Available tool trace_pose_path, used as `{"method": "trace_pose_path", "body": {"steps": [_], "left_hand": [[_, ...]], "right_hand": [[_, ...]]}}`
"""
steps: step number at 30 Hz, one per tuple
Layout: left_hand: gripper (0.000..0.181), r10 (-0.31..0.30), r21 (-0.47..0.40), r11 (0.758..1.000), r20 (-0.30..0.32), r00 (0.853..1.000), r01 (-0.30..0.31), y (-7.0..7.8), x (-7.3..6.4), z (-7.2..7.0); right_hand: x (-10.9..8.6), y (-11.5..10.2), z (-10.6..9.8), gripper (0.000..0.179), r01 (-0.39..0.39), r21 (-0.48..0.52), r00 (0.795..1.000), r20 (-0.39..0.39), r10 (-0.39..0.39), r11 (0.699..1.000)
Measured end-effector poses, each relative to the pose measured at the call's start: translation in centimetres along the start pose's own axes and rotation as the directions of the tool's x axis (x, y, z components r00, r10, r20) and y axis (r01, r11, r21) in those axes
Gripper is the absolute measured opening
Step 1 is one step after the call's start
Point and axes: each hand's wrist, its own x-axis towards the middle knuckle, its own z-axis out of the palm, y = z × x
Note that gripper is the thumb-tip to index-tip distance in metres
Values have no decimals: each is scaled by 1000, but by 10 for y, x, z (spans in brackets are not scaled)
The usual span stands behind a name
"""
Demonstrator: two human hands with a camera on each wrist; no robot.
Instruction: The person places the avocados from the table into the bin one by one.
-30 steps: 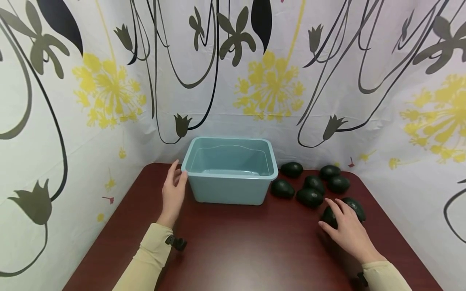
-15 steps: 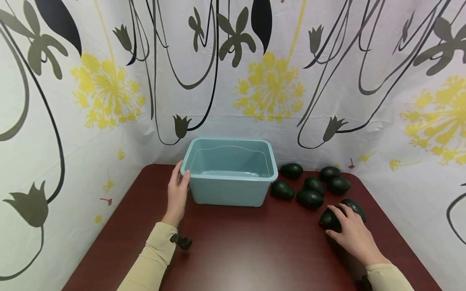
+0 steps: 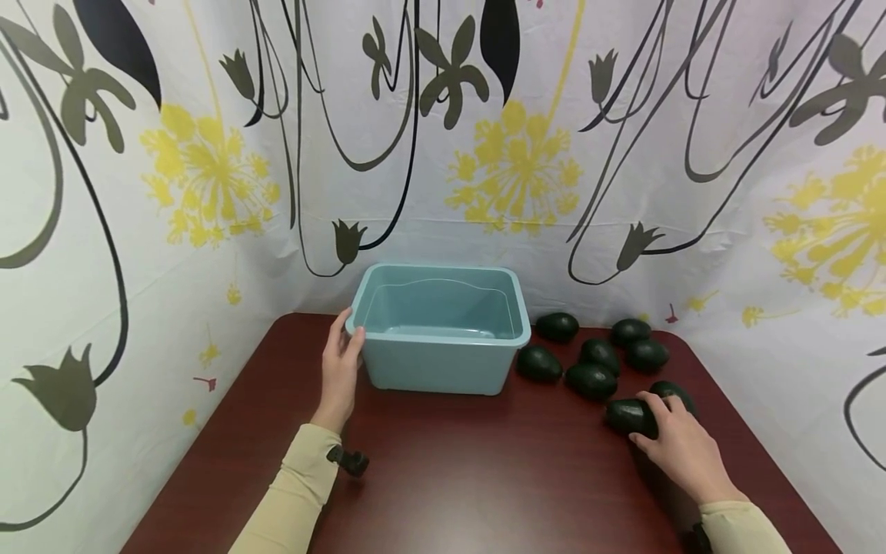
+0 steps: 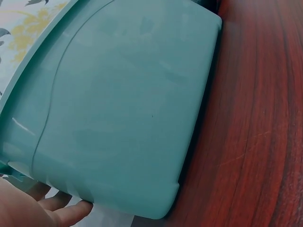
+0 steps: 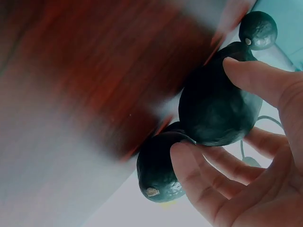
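A dark red table (image 3: 443, 477) is sitting before a floral curtain (image 3: 208, 154). Right of the blue tub (image 3: 443, 327), the right hand (image 3: 681, 446) is curling its fingers around an avocado (image 3: 630, 416). The left hand (image 3: 341, 369) is resting, fingers straight, against the tub's left wall. More avocados (image 3: 598, 354) are lying beyond.

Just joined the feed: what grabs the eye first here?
The empty pale blue tub at the back of the dark red table, with the left hand on its left corner. To its right lie dark green avocados; the right hand grips the nearest avocado.
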Motion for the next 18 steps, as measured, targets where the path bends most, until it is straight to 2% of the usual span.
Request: {"method": "trace_pose_path", "body": {"steps": [8,10,15,16,18], "left_hand": [[58,2,15,1000,-3,1000,-2,-6,3,-2],[58,7,24,1000,-8,1000,-7,-11,4,-3],[57,12,31,999,-9,1000,-12,-11,4,-2],[58,8,27,1000,-4,1000,-8,-6,2,-2],[58,8,27,1000,-5,1000,-8,-6,2,-2]], "right_hand": [[4,0,0,76,-2,-3,1000,6,2,1000],[4,0,0,77,-9,0,1000,16,9,1000],[5,1,-1,77,-24,5,1000,20,24,1000],[5,1,0,78,-25,6,1000,19,24,1000],[6,2,0,78,-21,11,1000,15,20,1000]]}}
